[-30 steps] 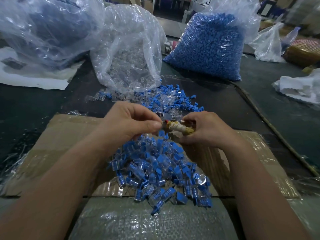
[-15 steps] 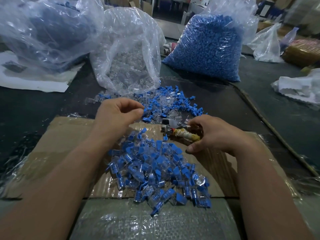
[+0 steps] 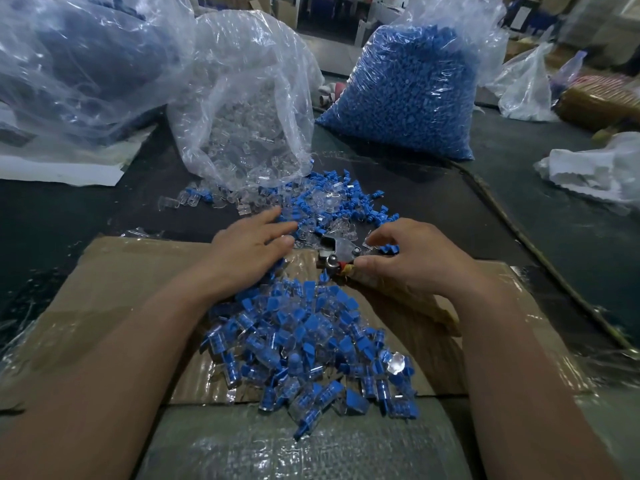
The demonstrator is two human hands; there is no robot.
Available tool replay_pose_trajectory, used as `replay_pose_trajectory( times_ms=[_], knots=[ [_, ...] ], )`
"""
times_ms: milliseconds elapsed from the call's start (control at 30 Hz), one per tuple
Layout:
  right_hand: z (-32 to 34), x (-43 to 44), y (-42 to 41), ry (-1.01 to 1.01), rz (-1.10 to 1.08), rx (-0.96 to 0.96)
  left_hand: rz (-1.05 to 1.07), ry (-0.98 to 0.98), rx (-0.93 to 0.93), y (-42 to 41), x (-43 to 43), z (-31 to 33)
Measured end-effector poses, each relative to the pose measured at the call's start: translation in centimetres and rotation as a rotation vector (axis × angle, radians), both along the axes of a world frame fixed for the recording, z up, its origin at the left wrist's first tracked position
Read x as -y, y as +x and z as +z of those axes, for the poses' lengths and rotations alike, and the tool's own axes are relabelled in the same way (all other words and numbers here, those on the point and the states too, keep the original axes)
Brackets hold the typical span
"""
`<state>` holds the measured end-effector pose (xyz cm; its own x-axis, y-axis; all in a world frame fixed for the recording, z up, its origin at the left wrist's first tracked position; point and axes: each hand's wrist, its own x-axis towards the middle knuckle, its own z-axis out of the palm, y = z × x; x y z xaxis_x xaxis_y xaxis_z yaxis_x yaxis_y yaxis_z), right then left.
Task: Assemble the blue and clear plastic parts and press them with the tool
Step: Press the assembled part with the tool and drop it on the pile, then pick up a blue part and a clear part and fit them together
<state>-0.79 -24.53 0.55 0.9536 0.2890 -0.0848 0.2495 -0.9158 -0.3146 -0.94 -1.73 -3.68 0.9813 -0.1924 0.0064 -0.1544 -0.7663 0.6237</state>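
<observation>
The left hand [image 3: 252, 244] lies palm down with fingers straight and spread, reaching forward to the near edge of the loose parts [image 3: 332, 202] scattered on the dark worktop [image 3: 69, 216]. It holds nothing, and motion blur prevents telling whether the fingertips touch the parts. The right hand [image 3: 412, 258] grips the one pressing tool [image 3: 334, 247]: fingers and thumb are curled round the handle, and the metal head points left, low over the far edge of the cardboard sheet [image 3: 121, 289]. The handle is mostly hidden inside the hand; only a yellowish, red-tipped stub shows. Whether a part sits in the tool head cannot be determined. A pile of assembled parts [image 3: 304, 348], blue inside clear, lies on the cardboard between the two forearms; the pieces are too many and too overlapped to count. Three large plastic bags stand behind: one with dark contents [image 3: 79, 64], cut off at the left edge, one of clear parts [image 3: 242, 126] open towards the loose parts, and one of blue parts [image 3: 405, 91].
</observation>
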Motion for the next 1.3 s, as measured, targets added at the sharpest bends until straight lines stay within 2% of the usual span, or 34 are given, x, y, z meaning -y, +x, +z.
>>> replay_pose_trajectory(
  times_ms=[167,333,733,900,1033,1167,1300],
  knots=[
    [-0.1,-0.2,-0.2,-0.002,0.002,0.001,0.167,-0.109,0.140,-0.4,0.1,0.2],
    [-0.1,-0.3,-0.1,0.006,-0.007,0.005,0.278,-0.189,0.177,-0.5,-0.1,0.4],
    [0.1,-1.0,-0.4,0.075,0.015,0.130,0.310,-0.336,0.171,-1.1,0.0,1.2],
    [0.7,-2.4,-0.9,0.276,0.039,0.254,0.311,-0.579,0.115,-1.8,0.0,2.2],
    [0.6,-4.7,-1.7,0.425,0.151,0.234,0.256,-0.742,0.044,-2.5,0.6,3.1],
    [-0.1,-6.2,-2.1,0.464,0.240,0.273,0.216,-0.757,0.030,-2.7,0.9,3.3],
    [-0.5,-6.5,-1.9,0.455,0.231,0.341,0.184,-0.719,0.015,-2.6,0.9,3.1]
  ],
)
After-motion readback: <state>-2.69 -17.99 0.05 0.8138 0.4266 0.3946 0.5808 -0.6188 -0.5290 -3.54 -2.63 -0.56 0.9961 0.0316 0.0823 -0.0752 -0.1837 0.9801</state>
